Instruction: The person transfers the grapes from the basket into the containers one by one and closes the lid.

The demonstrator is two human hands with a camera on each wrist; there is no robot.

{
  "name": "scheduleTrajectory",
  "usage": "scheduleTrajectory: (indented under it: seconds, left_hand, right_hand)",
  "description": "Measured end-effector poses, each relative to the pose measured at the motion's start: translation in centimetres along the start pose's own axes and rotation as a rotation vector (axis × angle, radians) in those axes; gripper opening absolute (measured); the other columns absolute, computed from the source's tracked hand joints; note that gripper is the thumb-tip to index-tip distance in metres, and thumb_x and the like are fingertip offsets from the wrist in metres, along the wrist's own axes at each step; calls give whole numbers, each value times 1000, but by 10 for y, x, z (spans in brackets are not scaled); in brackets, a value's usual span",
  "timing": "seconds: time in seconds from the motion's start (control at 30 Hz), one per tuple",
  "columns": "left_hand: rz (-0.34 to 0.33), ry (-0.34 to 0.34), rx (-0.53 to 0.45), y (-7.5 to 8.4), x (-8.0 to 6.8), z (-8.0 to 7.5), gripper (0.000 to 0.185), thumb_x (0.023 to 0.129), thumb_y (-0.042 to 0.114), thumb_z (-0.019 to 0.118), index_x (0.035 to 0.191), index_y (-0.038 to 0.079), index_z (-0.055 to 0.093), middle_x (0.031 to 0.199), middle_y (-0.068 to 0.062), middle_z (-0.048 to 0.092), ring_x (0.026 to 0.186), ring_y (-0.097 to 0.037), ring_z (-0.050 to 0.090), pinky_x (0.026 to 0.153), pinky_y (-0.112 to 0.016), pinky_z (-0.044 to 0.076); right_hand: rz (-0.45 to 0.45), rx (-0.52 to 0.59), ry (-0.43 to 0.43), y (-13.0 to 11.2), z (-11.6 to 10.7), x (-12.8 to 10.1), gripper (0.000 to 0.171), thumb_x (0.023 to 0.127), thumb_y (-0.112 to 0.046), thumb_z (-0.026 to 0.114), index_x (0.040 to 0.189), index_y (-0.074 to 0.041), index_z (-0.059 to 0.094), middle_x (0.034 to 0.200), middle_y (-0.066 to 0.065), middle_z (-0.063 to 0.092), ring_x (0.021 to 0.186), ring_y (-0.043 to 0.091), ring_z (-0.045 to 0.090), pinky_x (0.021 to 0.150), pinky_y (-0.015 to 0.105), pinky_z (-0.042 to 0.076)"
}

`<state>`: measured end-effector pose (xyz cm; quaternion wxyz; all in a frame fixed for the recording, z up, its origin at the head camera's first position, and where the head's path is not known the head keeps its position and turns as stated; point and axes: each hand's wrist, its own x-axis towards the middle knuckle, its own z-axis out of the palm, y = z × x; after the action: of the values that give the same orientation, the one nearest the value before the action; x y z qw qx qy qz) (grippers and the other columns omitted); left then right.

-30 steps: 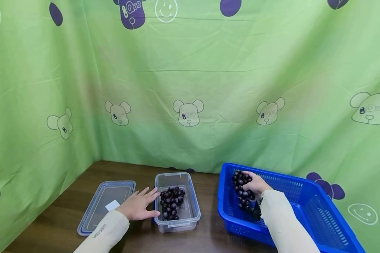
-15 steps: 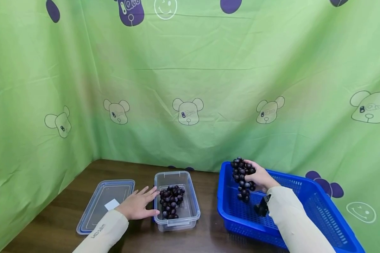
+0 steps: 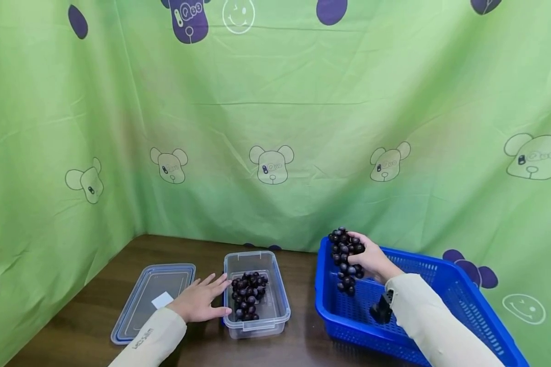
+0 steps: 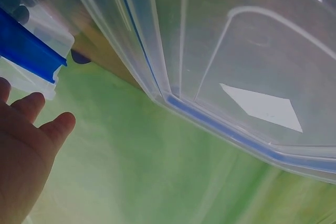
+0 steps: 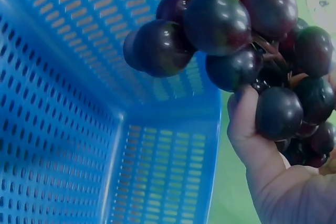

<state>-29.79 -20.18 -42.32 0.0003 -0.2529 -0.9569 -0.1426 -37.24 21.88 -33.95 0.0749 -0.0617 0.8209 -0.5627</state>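
Observation:
Over the left end of the blue basket (image 3: 362, 341), my right hand (image 3: 371, 259) grips a bunch of dark purple grapes (image 3: 344, 257). In the right wrist view the thumb presses between the grapes (image 5: 218, 22), and part of the hand is hidden behind them. My left hand (image 3: 198, 300) lies with its fingers spread at the left side of a clear plastic container (image 3: 277, 306), fingertips at its rim. Another bunch of dark grapes (image 3: 248, 295) lies inside that container. In the left wrist view, only part of the left hand (image 4: 23, 156) shows.
A clear lid (image 3: 135, 306) with a blue seal and a white label (image 3: 163, 300) lies on the brown table (image 3: 303, 326), left of the container. Green printed cloth (image 3: 275, 204) hangs behind. A black wrist camera (image 3: 382, 308) hangs under the right sleeve.
My right hand has lifted the bunch of grapes up from inside the basket, then shifted slightly left with it. The left hand and the container have stayed in place.

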Motion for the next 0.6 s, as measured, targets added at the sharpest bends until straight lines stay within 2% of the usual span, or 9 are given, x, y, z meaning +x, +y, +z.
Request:
scheduleTrajectory:
  seconds: [0.33, 0.6]
  left_hand:
    - [19, 40, -18, -1, -3, 5, 73, 91, 54, 51, 142, 4, 45, 149, -16, 37, 135, -46, 30, 102, -69, 23]
    - [36, 42, -8, 2, -2, 3, 72, 91, 53, 53, 142, 2, 45, 148, -17, 39, 133, -45, 34, 101, -70, 25]
  right_hand:
    - [8, 82, -27, -11, 17, -5, 81, 79, 10, 53, 151, -9, 20, 135, 33, 29, 86, 29, 56, 61, 45, 54]
    - [3, 64, -70, -21, 29, -2, 80, 77, 10, 54, 149, -10, 25, 135, 33, 32, 81, 26, 55, 54, 36, 51]
